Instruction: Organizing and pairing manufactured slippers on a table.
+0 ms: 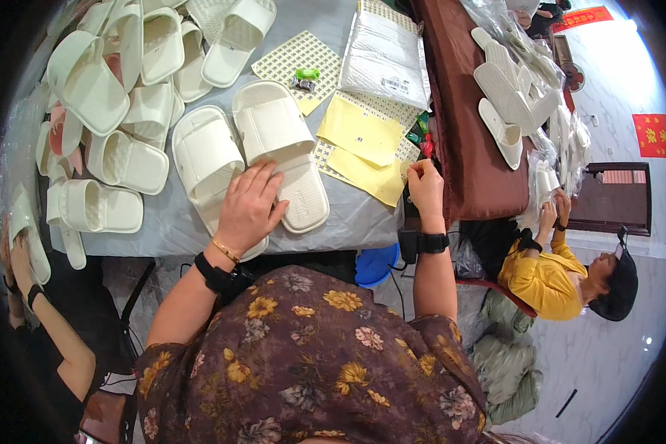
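Side by side before me lie two cream slippers, the left one (209, 152) and the right one (272, 122), toes toward me. My left hand (250, 200) rests over them with fingers spread, its fingertips on the right slipper's strap edge and footbed. Off to the right, my right hand (426, 189) is closed in a pinch by the corner of a yellow paper sheet (362, 129). What it pinches, if anything, is too small to make out. A sheet of small printed labels (300, 55) lies beyond the slippers.
Cream slippers (159, 48) pile up at the left. A silver padded mailer (385, 55) and a green-wrapped sweet (307, 74) lie at the back. A co-worker's hand (21, 259) touches a slipper at far left. Right: brown cloth (470, 126), another person in yellow (544, 274), a blue bin (375, 265).
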{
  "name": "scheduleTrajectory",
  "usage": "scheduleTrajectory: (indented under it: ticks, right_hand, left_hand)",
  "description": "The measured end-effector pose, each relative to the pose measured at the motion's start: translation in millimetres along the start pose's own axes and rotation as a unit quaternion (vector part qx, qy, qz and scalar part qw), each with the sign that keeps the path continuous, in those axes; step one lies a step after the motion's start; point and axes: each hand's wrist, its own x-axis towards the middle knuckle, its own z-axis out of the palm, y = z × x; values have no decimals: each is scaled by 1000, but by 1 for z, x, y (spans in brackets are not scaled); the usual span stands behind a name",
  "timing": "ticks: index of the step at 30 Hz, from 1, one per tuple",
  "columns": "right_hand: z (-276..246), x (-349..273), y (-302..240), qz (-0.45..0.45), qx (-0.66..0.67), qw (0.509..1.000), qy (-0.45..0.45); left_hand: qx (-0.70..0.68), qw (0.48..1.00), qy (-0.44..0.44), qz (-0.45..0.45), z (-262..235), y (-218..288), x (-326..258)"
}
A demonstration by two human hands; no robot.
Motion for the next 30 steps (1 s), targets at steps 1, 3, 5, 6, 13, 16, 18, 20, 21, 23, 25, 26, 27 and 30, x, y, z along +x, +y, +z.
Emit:
scheduleTrajectory:
  ticks: [1,3,5,6,13,16,18,20,21,23,25,26,27,30]
  right_hand:
    - [0,-1,-1,4,-1,1000,-4]
    - [2,-2,5,-6,-12,1000,-5]
    - [4,-3,11,-16,-23,1000,-5]
    - [4,-4,10,-19,-25,999,-5]
    - [2,-11,1,-26,25,999,9]
    - [2,-14,-1,-25,3,1000,-19]
    - [5,-14,0,-27,1,999,-19]
    - [6,-14,2,-30,-1,999,-20]
    - [6,-13,3,-22,1,1000,-16]
    - [6,-12,3,-14,5,1000,-13]
    - [3,-11,-2,15,67,996,56]
    - [2,-11,-6,14,66,996,56]
    - [1,-13,-13,7,66,997,37]
    - [6,-18,-30,-21,91,994,-56]
  left_hand:
    - [0,1000,1,0,0,0,0]
    - [0,1000,1,1,0,0,0]
    - [0,1000,3,5,-1,1,1]
    - [1,1000,3,4,-1,1,1]
    - [1,1000,2,5,-1,1,1]
    - [3,1000,3,7,-2,0,1]
    - [5,1000,4,7,-2,0,1]
    - [2,1000,3,7,-2,1,1]
    - [3,1000,3,5,-2,1,1]
    - [3,1000,2,5,-2,1,1]
    - [1,1000,1,2,-1,1,0]
    - [-1,1000,-1,0,-1,0,0]
    - [-1,1000,-2,-1,-1,1,0]
    - [4,1000,-2,1,-2,1,0]
